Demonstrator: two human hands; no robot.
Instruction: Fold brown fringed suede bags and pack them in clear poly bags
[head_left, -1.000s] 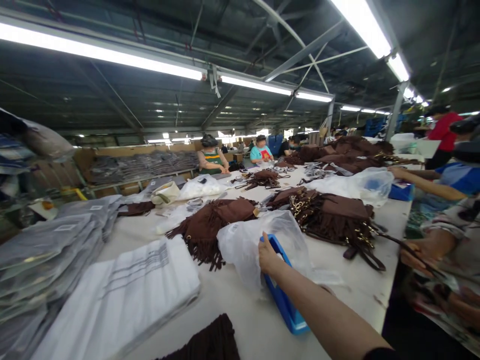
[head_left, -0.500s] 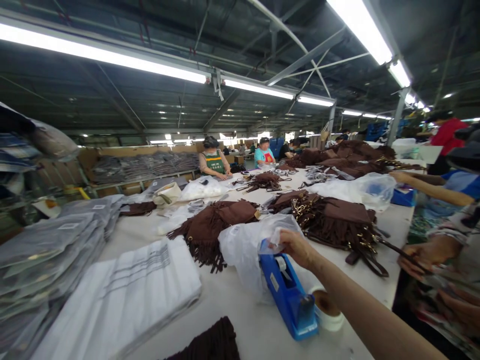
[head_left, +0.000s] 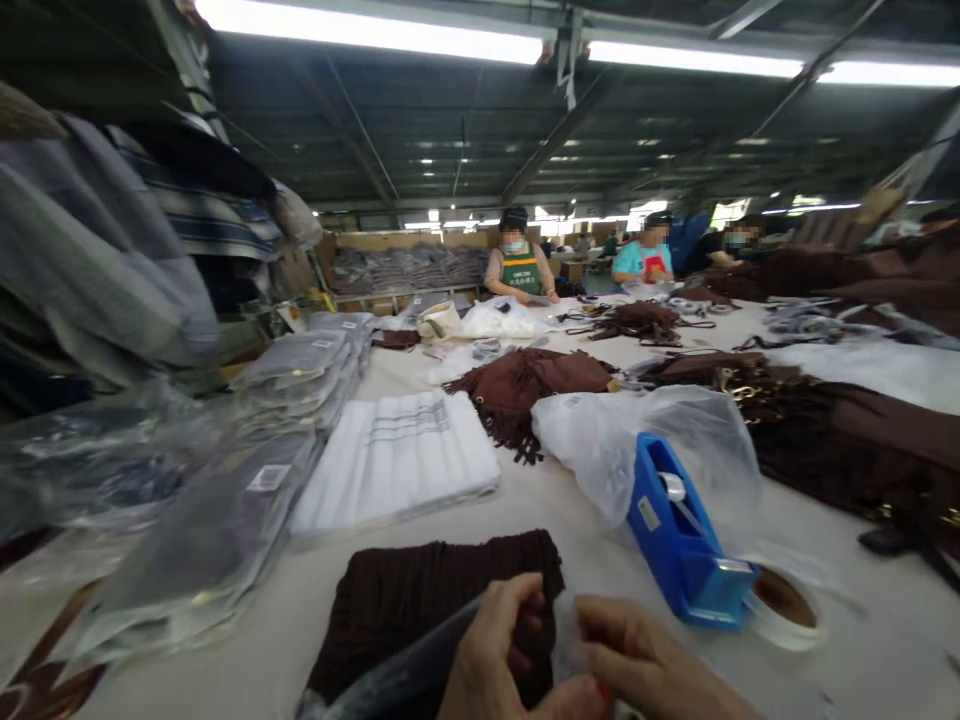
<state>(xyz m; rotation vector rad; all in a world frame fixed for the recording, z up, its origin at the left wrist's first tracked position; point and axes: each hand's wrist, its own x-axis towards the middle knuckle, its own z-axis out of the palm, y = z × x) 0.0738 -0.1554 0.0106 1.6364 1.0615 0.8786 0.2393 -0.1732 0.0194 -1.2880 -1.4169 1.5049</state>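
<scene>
At the bottom centre, my left hand (head_left: 491,650) is over a dark brown fringed fabric piece (head_left: 442,580), its fingers bent and its thumb apart. A greyish plastic-covered strip (head_left: 409,655) runs under that hand; its end is hidden. My right hand (head_left: 649,655) is just to the right, thumb and fingers closed on a thin translucent plastic piece (head_left: 566,625) between the two hands. Beyond it stands a blue tape dispenser (head_left: 675,540), with a roll of tape (head_left: 784,605) beside it. A crumpled clear plastic bag (head_left: 720,440) lies behind the dispenser.
A folded white striped cloth (head_left: 405,460) lies ahead, with bagged grey goods (head_left: 225,520) stacked to its left. Brown fringed bags (head_left: 532,385) and more with gold clasps (head_left: 862,430) cover the table's far and right parts. Co-workers (head_left: 517,265) are across the table.
My right hand has left the plastic beside the dispenser and come back toward me. My left hand has come into view. The view has turned left and down, showing more of the dark fringed piece.
</scene>
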